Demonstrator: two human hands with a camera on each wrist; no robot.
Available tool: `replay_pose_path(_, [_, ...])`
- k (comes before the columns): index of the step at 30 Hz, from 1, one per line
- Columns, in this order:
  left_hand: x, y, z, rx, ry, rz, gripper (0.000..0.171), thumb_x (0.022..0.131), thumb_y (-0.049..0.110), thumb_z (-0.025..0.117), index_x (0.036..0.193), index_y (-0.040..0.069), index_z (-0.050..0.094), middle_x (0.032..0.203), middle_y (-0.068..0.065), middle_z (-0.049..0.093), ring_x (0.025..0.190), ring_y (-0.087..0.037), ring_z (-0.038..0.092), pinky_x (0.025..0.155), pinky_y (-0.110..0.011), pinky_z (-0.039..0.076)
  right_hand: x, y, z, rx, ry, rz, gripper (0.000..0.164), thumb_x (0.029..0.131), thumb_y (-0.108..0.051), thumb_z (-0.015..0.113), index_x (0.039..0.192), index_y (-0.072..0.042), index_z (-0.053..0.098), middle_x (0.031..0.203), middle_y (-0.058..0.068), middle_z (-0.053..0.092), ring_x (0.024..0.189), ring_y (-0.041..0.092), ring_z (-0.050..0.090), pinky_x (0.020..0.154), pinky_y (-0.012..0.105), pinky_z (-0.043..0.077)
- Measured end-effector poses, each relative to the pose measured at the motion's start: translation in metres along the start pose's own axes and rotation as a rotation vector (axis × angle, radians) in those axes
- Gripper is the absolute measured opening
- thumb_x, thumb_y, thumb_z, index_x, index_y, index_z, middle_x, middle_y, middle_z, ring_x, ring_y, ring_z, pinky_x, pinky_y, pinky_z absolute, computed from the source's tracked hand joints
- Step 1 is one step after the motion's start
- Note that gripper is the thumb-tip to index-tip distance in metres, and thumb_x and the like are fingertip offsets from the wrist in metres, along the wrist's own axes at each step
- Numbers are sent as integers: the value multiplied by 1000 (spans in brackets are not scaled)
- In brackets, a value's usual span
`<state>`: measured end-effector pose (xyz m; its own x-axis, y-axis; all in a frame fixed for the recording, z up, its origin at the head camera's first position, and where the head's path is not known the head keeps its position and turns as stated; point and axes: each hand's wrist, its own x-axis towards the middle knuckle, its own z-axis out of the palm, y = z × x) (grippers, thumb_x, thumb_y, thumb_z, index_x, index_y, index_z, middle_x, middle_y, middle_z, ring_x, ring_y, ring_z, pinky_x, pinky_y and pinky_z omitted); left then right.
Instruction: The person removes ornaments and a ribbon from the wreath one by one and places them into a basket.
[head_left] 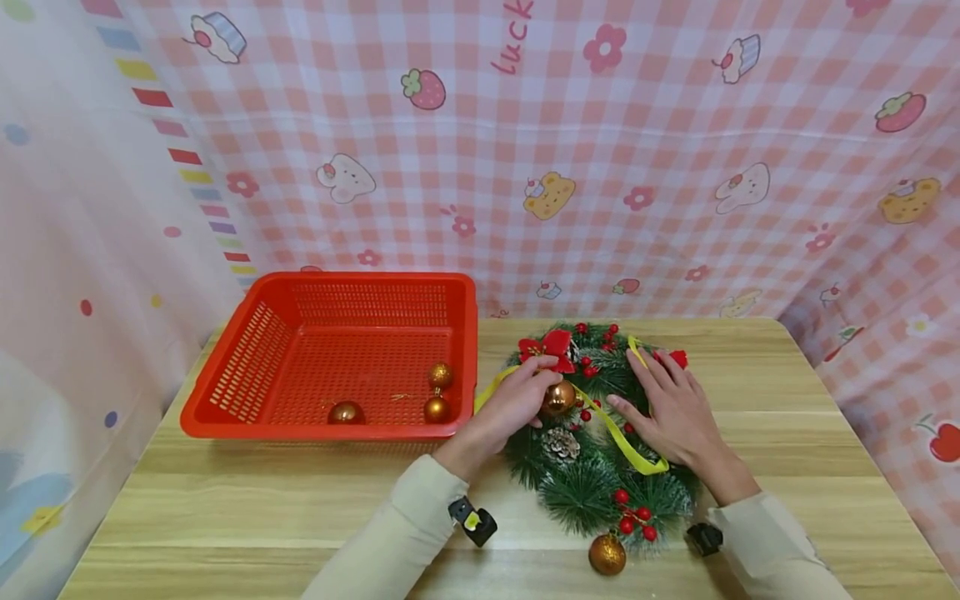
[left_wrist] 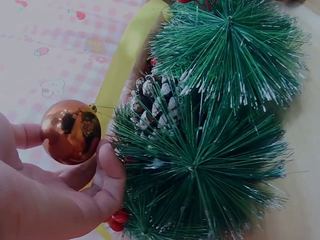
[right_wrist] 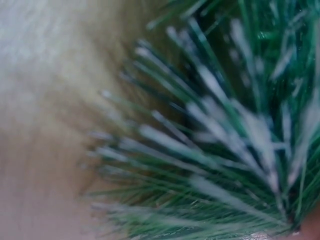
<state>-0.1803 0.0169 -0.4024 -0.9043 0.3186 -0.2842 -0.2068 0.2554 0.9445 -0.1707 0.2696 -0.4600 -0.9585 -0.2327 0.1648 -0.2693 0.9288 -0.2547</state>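
A green Christmas wreath (head_left: 585,492) with snowy needle tips, pinecones and red berries lies on the table. My left hand (head_left: 513,398) is over its left side, holding a shiny copper bauble (left_wrist: 72,132) between thumb and fingers. A thin string runs from the bauble's cap toward the needles. Fingers extended, my right hand (head_left: 675,417) rests on the wreath's right side. A yellow ribbon (head_left: 626,446) crosses the wreath's middle and runs out past my left hand. Blurred pine needles (right_wrist: 215,150) fill much of the right wrist view.
To the left stands a red plastic basket (head_left: 198,417) with a few copper baubles inside, including a glittery one (head_left: 440,375). Another glittery bauble (head_left: 607,555) sits at the wreath's near edge. A pink checked curtain (head_left: 480,167) hangs behind the table.
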Motion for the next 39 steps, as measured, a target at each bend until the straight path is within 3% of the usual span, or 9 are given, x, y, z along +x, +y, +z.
replay_pose_path(2, [0, 1, 1, 1, 11, 16, 43, 102, 34, 48, 142, 21, 51, 116, -3, 63, 84, -16, 58, 64, -29, 50, 0, 0, 0, 0, 2, 0, 80, 97, -59, 49, 157, -12, 26, 159, 19, 29, 147, 43, 18, 111, 70, 15])
replay_pose_path(5, [0, 4, 2, 30, 22, 43, 45, 102, 37, 49, 144, 21, 49, 121, -2, 63, 97, -18, 61, 81, -38, 53, 0, 0, 0, -2, 3, 1, 80, 97, -59, 49, 157, -12, 26, 159, 19, 30, 147, 44, 19, 111, 70, 15])
replay_pose_path(9, [3, 6, 5, 101, 44, 93, 48, 102, 36, 51, 147, 21, 45, 125, 0, 63, 108, -18, 60, 98, -44, 47, 0, -1, 0, -7, 8, 1, 80, 97, -58, 50, 157, -11, 28, 158, 20, 31, 147, 43, 20, 111, 70, 17])
replay_pose_path(19, [7, 6, 11, 269, 112, 264, 47, 101, 24, 55, 147, 16, 45, 103, 3, 64, 86, -13, 58, 90, -36, 50, -1, -1, -1, -11, 17, 2, 78, 97, -58, 50, 156, -10, 30, 157, 21, 32, 146, 43, 21, 111, 69, 18])
replay_pose_path(26, [6, 5, 12, 311, 143, 342, 43, 101, 21, 57, 143, 19, 48, 113, -1, 64, 91, -13, 61, 86, -31, 52, 0, -2, -1, -10, 23, 0, 78, 97, -57, 50, 156, -10, 30, 157, 21, 33, 146, 43, 21, 111, 69, 18])
replay_pose_path(32, [4, 4, 11, 370, 159, 395, 43, 100, 17, 58, 143, 20, 49, 125, -6, 62, 103, -18, 61, 92, -35, 51, 0, -2, 0, -8, 29, -5, 78, 97, -57, 50, 156, -10, 30, 157, 20, 33, 146, 43, 22, 111, 69, 18])
replay_pose_path(39, [4, 4, 8, 423, 161, 501, 45, 99, 10, 57, 143, 18, 49, 129, -8, 60, 108, -21, 59, 97, -36, 50, 0, -2, -1, -11, 29, -2, 79, 97, -58, 50, 156, -10, 30, 157, 20, 33, 146, 44, 22, 110, 69, 19])
